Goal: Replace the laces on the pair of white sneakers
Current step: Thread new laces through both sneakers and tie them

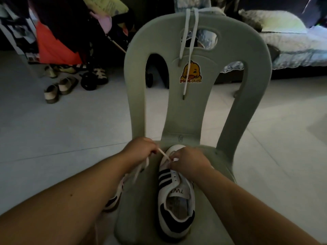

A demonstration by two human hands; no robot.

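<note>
My left grip point(139, 147) is curled shut round the white lace point(163, 154), pinching it and holding it taut in a short slanting line across to my right grip point(189, 163). The right one has its fingers bent down on the front of the sneaker point(175, 200), pinching the same lace just where it meets the foremost eyelets. The loose tail of the lace hangs blurred below my left wrist.

The sneaker – white with black stripes and a black heel – lies on the seat of a grey plastic chair point(238, 85), toe toward the backrest, heel opening toward me. Its rear eyelets show no lace through them. The second sneaker point(113, 202) sits at the seat's left edge, mostly hidden under my left forearm.

Another lace point(187, 41) is draped over the top of the backrest, its ends dangling past a yellow duck sticker point(192, 72). On the pale floor to the left stand a few pairs of shoes point(60, 89) – a bed point(292, 41) lies behind on the right.
</note>
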